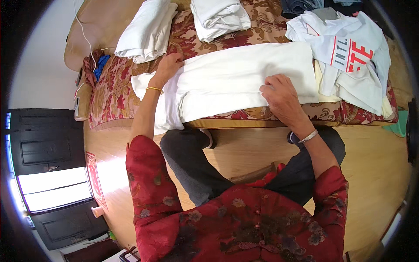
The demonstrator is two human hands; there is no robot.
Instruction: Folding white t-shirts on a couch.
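A white garment [229,78], folded into a long strip, lies across the patterned sofa seat in front of me. My left hand [170,67] is at its upper left edge, fingers curled onto the cloth; whether they pinch it is hard to tell. Near the right part of the strip, my right hand [278,91] rests on the fabric with bent fingers, and its grip is also unclear. The strip's left end is bunched, with part hanging over the seat's front edge. Its right end meets a loose heap of white shirts [353,49], one bearing large printed letters.
Two folded white stacks [145,29] [221,16] lie beyond the strip. Folded jeans [301,6] sit at the back right. Blue cloth [102,65] lies by the left armrest. A green container [400,124] stands beside the sofa's right end.
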